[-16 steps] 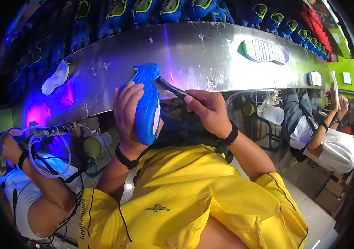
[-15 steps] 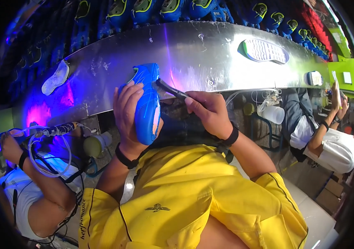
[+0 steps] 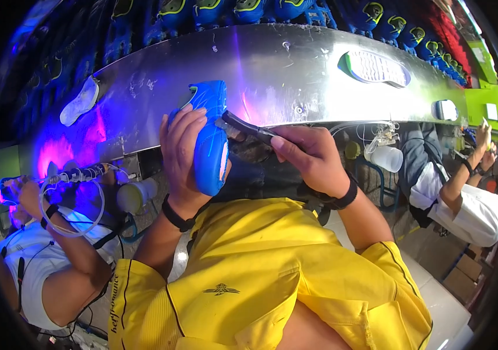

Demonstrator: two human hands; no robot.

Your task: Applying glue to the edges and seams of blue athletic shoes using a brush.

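Observation:
My left hand (image 3: 180, 143) is wrapped round a blue shoe upper (image 3: 211, 166), holding it with one end pointing away from me and the other toward my body. A pale strip shows along its right lower edge. In my right hand (image 3: 314, 156), the fingers close on a black-handled brush (image 3: 249, 127). Its head lies against or just beside the shoe's right edge; whether the bristles touch cannot be made out. Both hands are above the near edge of the metal bench (image 3: 173, 70).
On the bench lie a white-patterned sole (image 3: 375, 69) at right, a pale sole (image 3: 80, 102) at left and a small white piece (image 3: 446, 109). Blue shoes (image 3: 249, 11) line the far side. Co-workers sit left (image 3: 62, 268) and right (image 3: 465, 204). Tubing (image 3: 71, 175) hangs by the left one.
My right hand and the brush have shifted slightly right, and the shoe has risen a little in the picture. The left co-worker's hand has moved right, closer to the tubing.

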